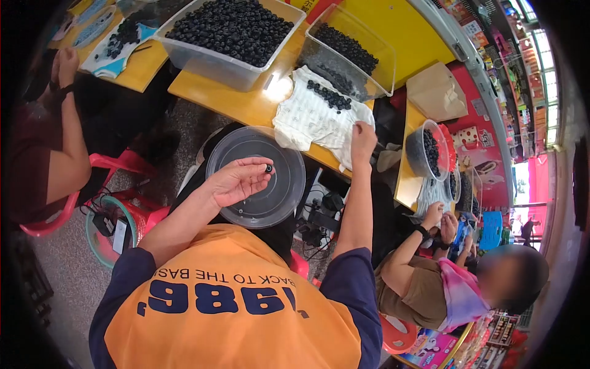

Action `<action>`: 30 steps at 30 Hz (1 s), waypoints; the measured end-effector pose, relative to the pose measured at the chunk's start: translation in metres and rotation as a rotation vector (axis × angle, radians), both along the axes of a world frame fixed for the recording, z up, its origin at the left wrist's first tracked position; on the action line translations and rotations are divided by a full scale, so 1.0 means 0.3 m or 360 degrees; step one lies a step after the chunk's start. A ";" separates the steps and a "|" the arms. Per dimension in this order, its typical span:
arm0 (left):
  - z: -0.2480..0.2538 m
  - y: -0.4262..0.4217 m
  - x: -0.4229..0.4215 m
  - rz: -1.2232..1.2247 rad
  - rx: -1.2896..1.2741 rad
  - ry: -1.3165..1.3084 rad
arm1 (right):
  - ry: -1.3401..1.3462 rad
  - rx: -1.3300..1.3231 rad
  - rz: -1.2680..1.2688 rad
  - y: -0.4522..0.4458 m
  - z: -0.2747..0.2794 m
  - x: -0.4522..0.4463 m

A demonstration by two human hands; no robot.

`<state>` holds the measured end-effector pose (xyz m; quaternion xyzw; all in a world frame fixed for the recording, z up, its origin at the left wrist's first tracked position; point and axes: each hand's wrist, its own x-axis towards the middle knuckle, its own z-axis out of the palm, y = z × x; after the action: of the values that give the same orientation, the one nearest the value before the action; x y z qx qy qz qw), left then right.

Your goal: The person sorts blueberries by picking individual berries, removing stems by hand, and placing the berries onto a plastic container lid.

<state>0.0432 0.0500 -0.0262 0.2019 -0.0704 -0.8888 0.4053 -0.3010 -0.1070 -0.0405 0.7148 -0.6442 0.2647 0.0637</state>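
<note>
Over a round clear plastic tub (pixel 264 206) on my lap, my left hand (pixel 241 181) holds a small black ring-shaped piece (pixel 268 168) between thumb and fingertips. My right hand (pixel 364 140) is at the right edge of a white cloth (pixel 307 126) on the yellow table, its fingers pressed together. Whatever those fingers hold, if anything, is too small to make out. A group of small black pieces (pixel 329 96) lies on the upper part of the cloth, beyond my right hand. The tub looks almost bare inside.
Behind the cloth stand a large bin (pixel 212 72) and a clear box (pixel 381 61), both with black pieces. One person (pixel 412 270) works at the right beside a round tub (pixel 418 154); another person's arm (pixel 70 141) shows at the left. Cables (pixel 319 224) hang below the table.
</note>
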 end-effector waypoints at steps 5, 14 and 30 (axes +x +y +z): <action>0.029 0.108 0.021 0.0145 -0.0117 0.0092 | -0.2229 0.0338 0.0377 0.240 0.159 0.215; 0.163 0.321 0.065 0.0235 -0.0392 0.0069 | -0.2812 0.0696 0.0814 0.846 0.307 0.579; 0.265 0.382 0.083 0.0266 -0.0678 -0.0355 | -0.1828 0.0047 0.0773 1.006 0.344 0.680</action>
<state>0.0682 0.1645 0.0533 0.2139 -0.2834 -0.7896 0.5004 -0.0969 0.1947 0.0628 0.5851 -0.3983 0.6049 -0.3648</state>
